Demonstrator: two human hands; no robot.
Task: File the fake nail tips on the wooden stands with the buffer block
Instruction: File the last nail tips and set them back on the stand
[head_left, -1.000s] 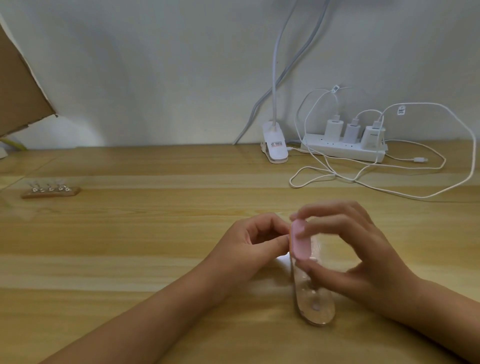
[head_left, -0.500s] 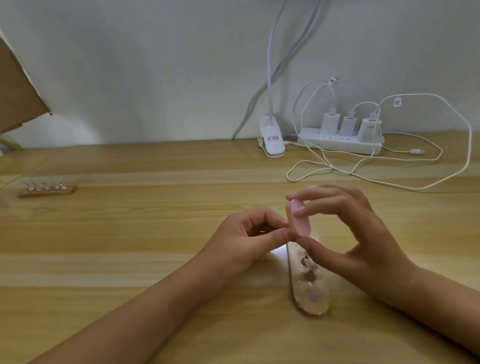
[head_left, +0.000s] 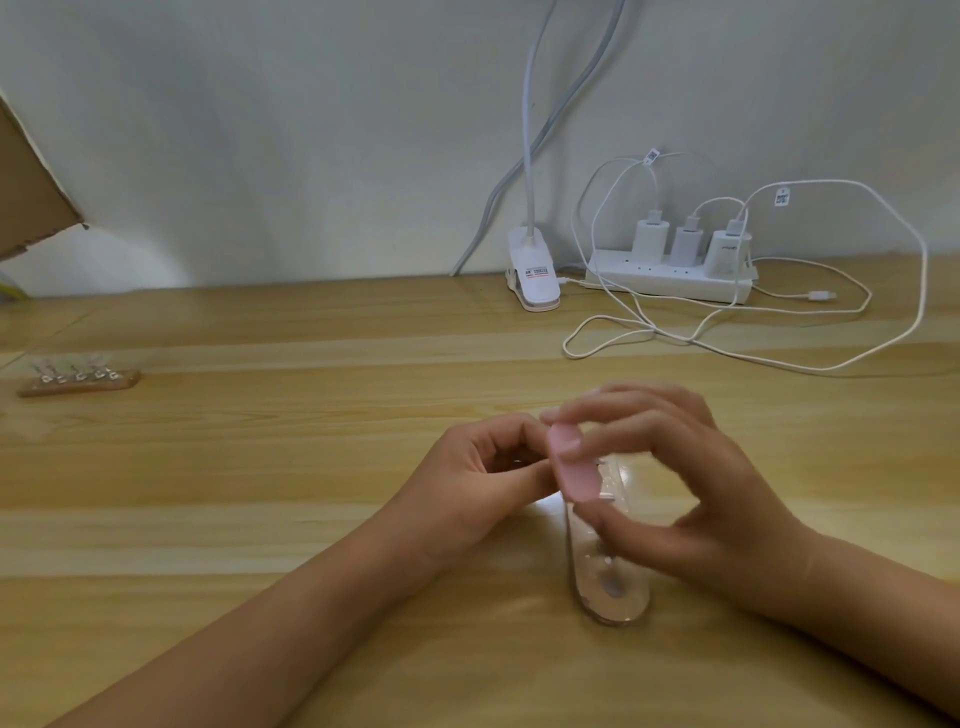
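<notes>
Filing tool: pink buffer block (head_left: 571, 462), upright, gripped by your right hand (head_left: 696, 488), fingers on top, thumb beneath.
Left hand (head_left: 478, 478): fingers curled, thumb and forefinger pinching a small clear piece (head_left: 515, 460) beside the block's left face; too blurred to name.
Near stand (head_left: 608, 592): flat on the table (head_left: 260, 467), under your right hand.
Far stand (head_left: 78, 381): well left, holding nail tips.

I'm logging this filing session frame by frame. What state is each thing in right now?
left hand: pinching what looks like a clear nail tip
right hand: gripping the buffer block, motion-blurred
near wooden stand: lying flat, partly hidden by right hand
far wooden stand: untouched, holding tips
power strip: three chargers plugged in
loose cable end: unplugged
</notes>
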